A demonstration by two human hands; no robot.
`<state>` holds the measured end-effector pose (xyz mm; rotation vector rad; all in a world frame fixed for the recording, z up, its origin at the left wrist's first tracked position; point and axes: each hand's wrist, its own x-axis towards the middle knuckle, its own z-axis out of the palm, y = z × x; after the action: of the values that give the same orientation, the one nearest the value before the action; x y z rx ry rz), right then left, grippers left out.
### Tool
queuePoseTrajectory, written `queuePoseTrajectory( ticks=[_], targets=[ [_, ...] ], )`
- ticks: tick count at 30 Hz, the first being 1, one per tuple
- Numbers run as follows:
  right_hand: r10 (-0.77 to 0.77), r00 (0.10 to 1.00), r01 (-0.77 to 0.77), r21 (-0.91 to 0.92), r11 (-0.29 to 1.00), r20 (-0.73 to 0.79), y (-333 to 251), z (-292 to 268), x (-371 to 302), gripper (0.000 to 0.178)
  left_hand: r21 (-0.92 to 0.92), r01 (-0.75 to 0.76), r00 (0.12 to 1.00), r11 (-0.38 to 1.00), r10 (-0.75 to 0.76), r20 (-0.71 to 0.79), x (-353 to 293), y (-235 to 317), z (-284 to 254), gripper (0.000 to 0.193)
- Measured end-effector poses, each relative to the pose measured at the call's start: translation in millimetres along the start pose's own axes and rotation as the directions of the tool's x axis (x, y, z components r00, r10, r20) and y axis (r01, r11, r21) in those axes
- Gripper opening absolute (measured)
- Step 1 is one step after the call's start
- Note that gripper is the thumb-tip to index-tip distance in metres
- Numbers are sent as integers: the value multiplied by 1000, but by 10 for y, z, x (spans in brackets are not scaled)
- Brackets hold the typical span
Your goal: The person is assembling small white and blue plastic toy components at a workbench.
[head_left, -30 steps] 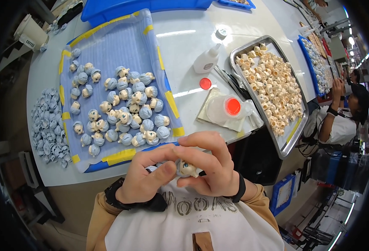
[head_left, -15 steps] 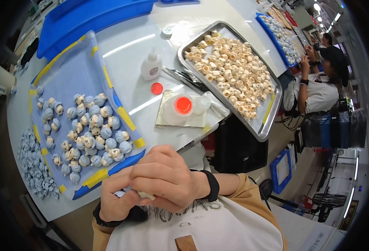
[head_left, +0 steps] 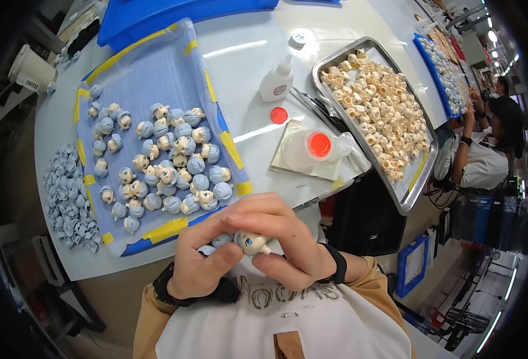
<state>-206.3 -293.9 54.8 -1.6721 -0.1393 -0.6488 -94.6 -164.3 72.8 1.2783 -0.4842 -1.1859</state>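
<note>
- Our left hand [head_left: 201, 266] and right hand [head_left: 282, 242] both pinch one small doll head [head_left: 252, 242]
- Blue tray [head_left: 156, 78] of finished heads at eleven o'clock

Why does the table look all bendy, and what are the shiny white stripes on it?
In the head view, the fisheye lens curves straight edges near the rim, so the white table and metal tray bow; the stripes are lamp glare; the corners go black; the doll head between both hands looks sharp.
</note>
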Motion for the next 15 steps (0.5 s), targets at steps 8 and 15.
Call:
queuePoseTrajectory(
  ticks=[8, 15],
  targets=[
    [-2, 1000, 2, -17, 1000, 8, 9, 13, 5, 50, -26, -67, 988, 997, 69, 135, -36, -93, -137, 51],
    [-26, 1000, 26, 1, 1000, -2, 33, 44, 14, 47, 12, -92, 989, 996, 90, 115, -50, -100, -156, 43]
  ],
)
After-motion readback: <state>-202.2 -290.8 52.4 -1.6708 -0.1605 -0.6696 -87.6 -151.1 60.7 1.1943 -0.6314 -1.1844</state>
